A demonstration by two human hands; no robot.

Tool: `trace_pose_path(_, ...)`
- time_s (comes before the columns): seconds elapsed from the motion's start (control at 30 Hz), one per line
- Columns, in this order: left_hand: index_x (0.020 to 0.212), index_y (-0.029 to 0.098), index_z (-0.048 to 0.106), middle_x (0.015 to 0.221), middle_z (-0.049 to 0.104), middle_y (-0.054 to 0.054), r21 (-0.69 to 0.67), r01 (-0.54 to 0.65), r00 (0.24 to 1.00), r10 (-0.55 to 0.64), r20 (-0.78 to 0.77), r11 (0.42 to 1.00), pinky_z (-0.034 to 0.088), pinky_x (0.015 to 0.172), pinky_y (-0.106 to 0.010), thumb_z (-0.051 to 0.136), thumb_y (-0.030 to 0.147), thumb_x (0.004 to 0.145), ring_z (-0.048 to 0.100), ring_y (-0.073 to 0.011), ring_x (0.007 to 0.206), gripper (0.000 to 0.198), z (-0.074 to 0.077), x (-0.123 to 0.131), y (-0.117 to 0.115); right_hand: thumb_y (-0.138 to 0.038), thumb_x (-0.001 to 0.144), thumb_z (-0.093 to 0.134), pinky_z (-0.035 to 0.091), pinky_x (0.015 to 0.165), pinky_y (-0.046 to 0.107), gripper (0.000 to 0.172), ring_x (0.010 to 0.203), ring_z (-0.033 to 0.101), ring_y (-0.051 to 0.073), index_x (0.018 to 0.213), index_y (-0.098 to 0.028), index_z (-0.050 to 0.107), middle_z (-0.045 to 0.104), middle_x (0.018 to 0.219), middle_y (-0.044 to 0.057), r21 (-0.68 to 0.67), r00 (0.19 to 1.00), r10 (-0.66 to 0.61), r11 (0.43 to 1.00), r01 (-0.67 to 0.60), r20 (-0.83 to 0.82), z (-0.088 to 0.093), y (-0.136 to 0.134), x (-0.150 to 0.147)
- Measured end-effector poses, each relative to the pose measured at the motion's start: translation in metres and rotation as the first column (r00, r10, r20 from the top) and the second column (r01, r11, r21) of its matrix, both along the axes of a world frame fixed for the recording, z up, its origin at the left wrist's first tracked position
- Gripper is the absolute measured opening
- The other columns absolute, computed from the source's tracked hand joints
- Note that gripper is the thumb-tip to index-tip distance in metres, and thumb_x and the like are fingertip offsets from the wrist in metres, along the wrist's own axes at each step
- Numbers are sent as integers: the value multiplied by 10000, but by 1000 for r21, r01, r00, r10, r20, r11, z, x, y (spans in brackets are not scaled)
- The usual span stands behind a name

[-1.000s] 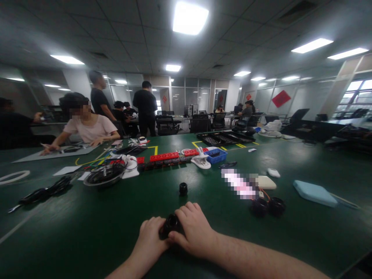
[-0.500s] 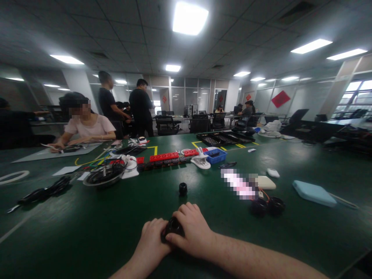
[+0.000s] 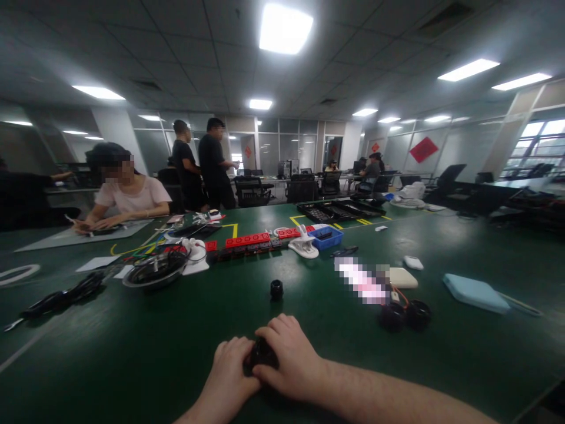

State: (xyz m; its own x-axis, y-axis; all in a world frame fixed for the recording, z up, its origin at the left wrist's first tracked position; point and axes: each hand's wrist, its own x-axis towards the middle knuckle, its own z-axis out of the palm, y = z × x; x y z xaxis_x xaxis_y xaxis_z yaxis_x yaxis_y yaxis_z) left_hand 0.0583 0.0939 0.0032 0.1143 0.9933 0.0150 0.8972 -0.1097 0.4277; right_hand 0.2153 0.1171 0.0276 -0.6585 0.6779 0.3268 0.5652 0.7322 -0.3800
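**Black part [image 3: 263,355] was gripped from both sides**

The left fingers [image 3: 238,348] and the right fingers [image 3: 270,334] were closed around the same black part, which sat between them, mostly covered. The right thumb lay across its near side. Whether the part rested on the green surface [image 3: 176,353] or was held just above it could not be told.

By the look of it, the handling was under way and unfinished: the held part was not yet let go, and any change made to it was hidden by the grip. A small black cylinder [image 3: 276,289] stood upright just beyond the fingers, touching neither hand and not joined to the held part.

Farther out, to the right of the fingers, lay two round black pieces [image 3: 405,315] with orange wires, then a light-blue block [image 3: 475,292]. Well ahead were a row of red-topped parts [image 3: 247,240], a white clip [image 3: 303,246] and a blue bin [image 3: 338,238]. Well to the left lay a bundled black cable [image 3: 66,296].
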Motion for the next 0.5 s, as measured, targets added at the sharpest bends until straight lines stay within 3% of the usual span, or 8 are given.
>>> trace_pose_path(0.37,680,191,510,755,547,10,-34,19,1000,-19,-7,999,328,722,-272,487,168,588,484,-171,754,97,1,1,0,-344,680,652,320,786,307,379,883,418,182,1011,-216,517,499,945,13,-45,999,-27,999,28,24,1,-1,0)
trace_pose_path(0.5,740,193,546,819,569,-2,-65,30,999,-29,15,997,330,782,-290,511,186,596,492,-183,811,148,6,0,-1,-338,667,661,319,784,308,387,880,426,184,1007,-221,517,505,947,13,-60,1000,1,998,-1,-5,-7,2,-1)
